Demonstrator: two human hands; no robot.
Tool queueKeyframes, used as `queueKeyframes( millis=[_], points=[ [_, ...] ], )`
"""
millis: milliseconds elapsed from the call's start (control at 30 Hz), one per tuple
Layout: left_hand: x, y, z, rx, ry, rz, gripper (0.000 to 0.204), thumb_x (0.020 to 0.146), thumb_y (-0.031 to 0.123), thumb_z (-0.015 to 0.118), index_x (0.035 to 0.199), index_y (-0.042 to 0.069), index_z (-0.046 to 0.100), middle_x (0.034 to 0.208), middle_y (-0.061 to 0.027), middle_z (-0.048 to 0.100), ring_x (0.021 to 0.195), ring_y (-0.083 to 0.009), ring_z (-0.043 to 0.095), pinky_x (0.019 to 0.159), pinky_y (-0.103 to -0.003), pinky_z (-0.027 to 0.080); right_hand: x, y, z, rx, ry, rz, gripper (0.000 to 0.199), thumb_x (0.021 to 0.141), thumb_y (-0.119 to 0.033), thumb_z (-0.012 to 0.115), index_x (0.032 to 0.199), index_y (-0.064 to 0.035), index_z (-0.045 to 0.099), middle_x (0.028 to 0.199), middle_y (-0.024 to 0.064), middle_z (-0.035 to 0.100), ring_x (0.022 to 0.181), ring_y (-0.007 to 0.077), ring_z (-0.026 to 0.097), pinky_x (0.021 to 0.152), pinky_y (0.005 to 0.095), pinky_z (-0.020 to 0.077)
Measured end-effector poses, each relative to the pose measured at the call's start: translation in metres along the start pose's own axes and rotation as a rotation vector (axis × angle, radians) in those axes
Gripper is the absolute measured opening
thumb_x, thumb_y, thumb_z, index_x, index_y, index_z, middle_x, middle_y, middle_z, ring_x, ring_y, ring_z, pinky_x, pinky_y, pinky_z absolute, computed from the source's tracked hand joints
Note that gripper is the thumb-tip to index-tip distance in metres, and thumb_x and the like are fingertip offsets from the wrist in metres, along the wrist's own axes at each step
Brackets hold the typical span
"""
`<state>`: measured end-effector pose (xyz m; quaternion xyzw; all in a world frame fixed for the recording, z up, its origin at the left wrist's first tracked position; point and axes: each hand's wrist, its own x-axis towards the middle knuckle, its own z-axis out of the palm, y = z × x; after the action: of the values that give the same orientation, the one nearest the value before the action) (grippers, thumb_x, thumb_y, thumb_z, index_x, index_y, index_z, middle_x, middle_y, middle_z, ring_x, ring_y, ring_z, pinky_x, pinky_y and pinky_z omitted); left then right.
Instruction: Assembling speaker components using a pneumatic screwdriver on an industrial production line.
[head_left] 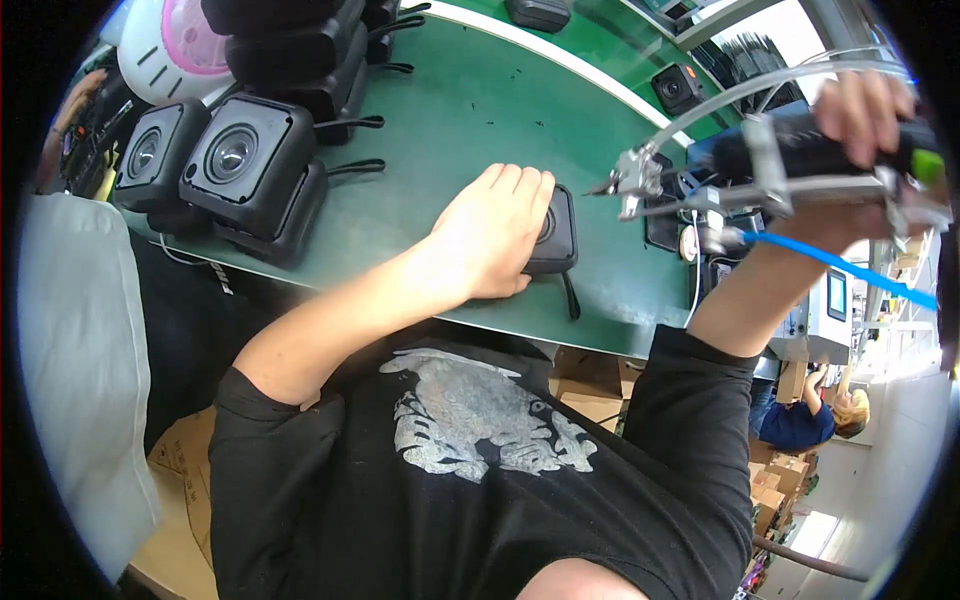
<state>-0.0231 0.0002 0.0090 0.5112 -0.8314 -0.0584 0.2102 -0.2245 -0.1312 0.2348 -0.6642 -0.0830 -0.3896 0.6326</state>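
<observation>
My left hand lies palm-down over a small black square speaker with a wrist strap, near the front edge of the green table. My right hand is raised to the right and grips a black and metal powered screwdriver, whose tip points left, just right of the speaker. A clear tube and a blue hose run from the tool.
Several black speakers are stacked at the left and along the back of the table. A white and pink rounded object sits at far left. Another speaker stands at back right. Cardboard boxes and another person are at lower right.
</observation>
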Motion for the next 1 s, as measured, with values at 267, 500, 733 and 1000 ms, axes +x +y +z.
queueKeyframes(
  millis=[267, 500, 733, 1000],
  points=[
    [-0.002, -0.003, 0.006, 0.018, 0.065, 0.023, 0.087, 0.063, 0.028, 0.084, 0.130, -0.013, 0.045, 0.115, -0.0198, 0.054, 0.111, -0.0327, 0.053, 0.104, -0.039, 0.041, -0.030, -0.012, 0.032, -0.042, -0.066, -0.122, 0.056, 0.060, -0.021, 0.093, 0.096, -0.0124, 0.052, 0.080, -0.0057, 0.054, 0.070, 0.0070, 0.059, 0.070, 0.0245, 0.0435],
    [-0.001, -0.001, 0.006, -0.013, 0.065, 0.018, 0.090, 0.062, 0.025, 0.084, 0.132, -0.013, 0.043, 0.119, -0.0216, 0.053, 0.114, -0.0351, 0.053, 0.106, -0.040, 0.040, -0.040, -0.006, 0.025, -0.135, -0.104, -0.054, 0.064, 0.061, -0.021, 0.092, 0.102, -0.0083, 0.045, 0.081, -0.0027, 0.056, 0.068, 0.0104, 0.061, 0.070, 0.0259, 0.0455],
    [-0.001, -0.001, 0.005, -0.008, 0.040, 0.005, 0.090, 0.061, 0.024, 0.085, 0.132, -0.012, 0.043, 0.119, -0.0211, 0.053, 0.115, -0.0347, 0.053, 0.106, -0.039, 0.041, -0.038, 0.019, 0.025, -0.036, -0.177, 0.053, 0.052, 0.071, -0.028, 0.084, 0.101, -0.0078, 0.046, 0.078, 0.0000, 0.056, 0.064, 0.0129, 0.060, 0.065, 0.0298, 0.0464],
    [0.001, 0.001, 0.008, 0.106, 0.069, 0.013, 0.085, 0.063, 0.033, 0.085, 0.126, -0.011, 0.048, 0.114, -0.0176, 0.055, 0.110, -0.0289, 0.053, 0.102, -0.036, 0.041, -0.053, 0.038, 0.057, -0.092, -0.082, 0.096, 0.052, 0.086, -0.053, 0.068, 0.101, -0.0076, 0.047, 0.078, 0.0007, 0.052, 0.061, 0.0106, 0.054, 0.065, 0.0301, 0.0433]
  ],
)
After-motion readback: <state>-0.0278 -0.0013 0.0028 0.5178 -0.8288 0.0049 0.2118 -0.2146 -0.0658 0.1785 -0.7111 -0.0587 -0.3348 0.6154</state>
